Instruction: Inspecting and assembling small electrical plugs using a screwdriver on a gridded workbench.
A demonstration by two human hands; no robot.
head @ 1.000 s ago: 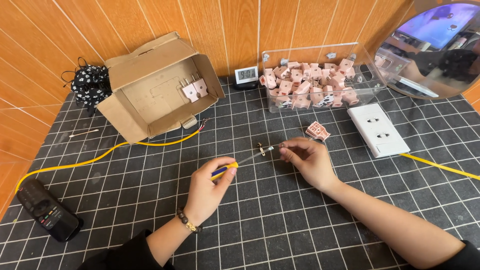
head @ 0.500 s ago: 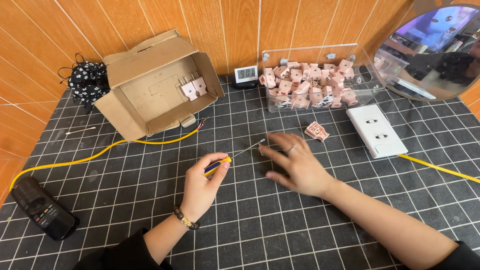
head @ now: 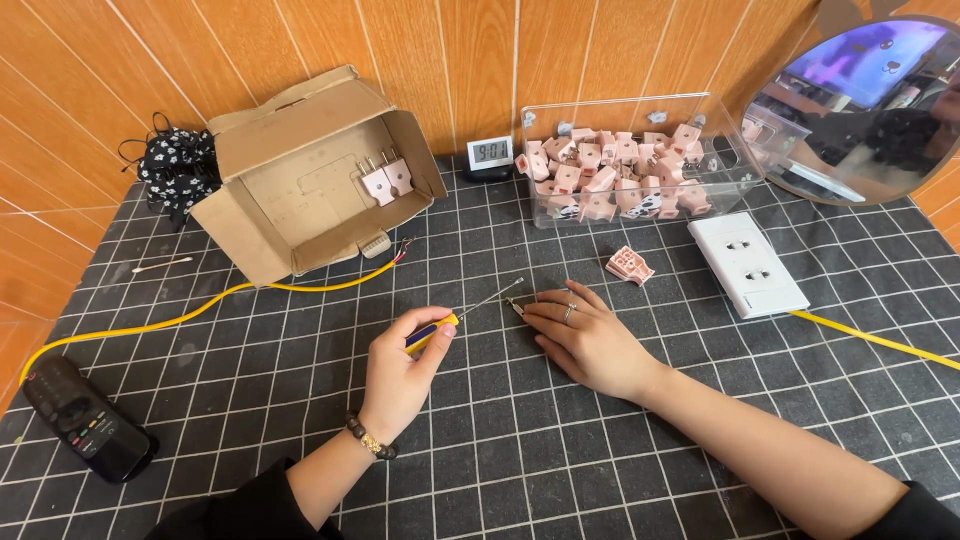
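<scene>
My left hand (head: pixel 400 375) grips a small screwdriver (head: pixel 462 314) with a yellow and blue handle; its thin shaft points up and right. My right hand (head: pixel 585 335) lies flat on the black grid mat (head: pixel 500 450), fingers pressing down on a small metal part (head: pixel 520 301) at the fingertips. The screwdriver tip ends just left of that part. A pink plug piece (head: pixel 629 265) lies on the mat beyond my right hand.
An open cardboard box (head: pixel 310 175) with two pink plugs stands at the back left. A clear bin (head: pixel 630 160) holds several pink plugs. Also here: a white socket (head: pixel 747 263) on a yellow cable, a small clock (head: pixel 490 153), a black remote (head: pixel 88 418), a round mirror (head: pixel 870 100).
My right hand has come down from holding the small part in the air to lying flat on the mat over it. The screwdriver has drawn back slightly to the left.
</scene>
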